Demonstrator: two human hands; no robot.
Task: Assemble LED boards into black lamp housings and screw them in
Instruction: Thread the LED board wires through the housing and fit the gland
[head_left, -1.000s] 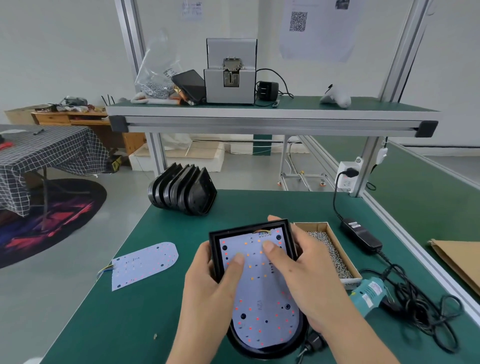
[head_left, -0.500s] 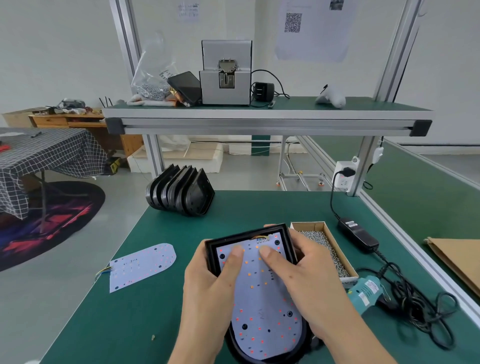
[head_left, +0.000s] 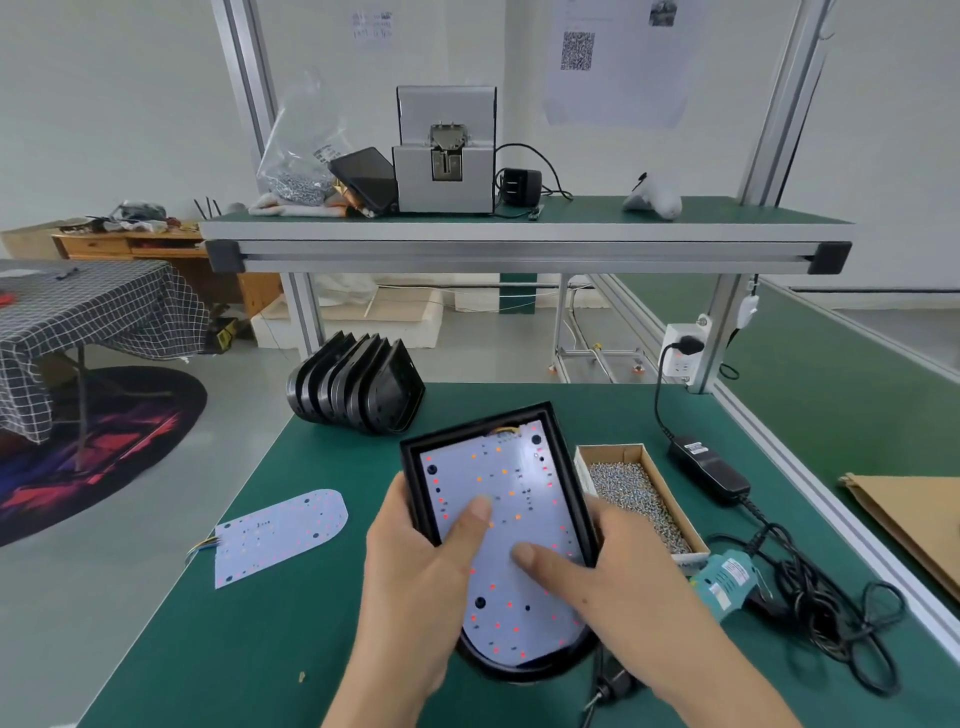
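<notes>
- Both thumbs have slid down the LED board (head_left: 511, 545) since 1 s ago: then they pressed near the top, square end; now they press mid-board, closer to the rounded end.
- Left hand (head_left: 415, 577) grasps the black lamp housing (head_left: 413, 483) by its left wall, fingers wrapped under, thumb flat on the board.
- Right hand (head_left: 613, 566) grips the right wall the same way, thumb laid across the board's lower middle.
- Housing w/ board inside is held just above the green bench (head_left: 322, 467), tilted toward the camera, in front of the stack of empty housings (head_left: 358, 387).
- Board looks seated inside the rim all round; wires (head_left: 506, 430) tucked at the top edge. Judgement: pressing-in step abt done, top end settled, lower end being bedded.
- No screws in the holes yet, so screwing is still to do.
- Box of screws (head_left: 636, 491) sits just right of the housing; teal electric screwdriver (head_left: 727, 582) lies beside the right wrist, untouched.
- Spare LED board (head_left: 280, 535) lies flat on the bench, well to the left, for a next unit.
</notes>
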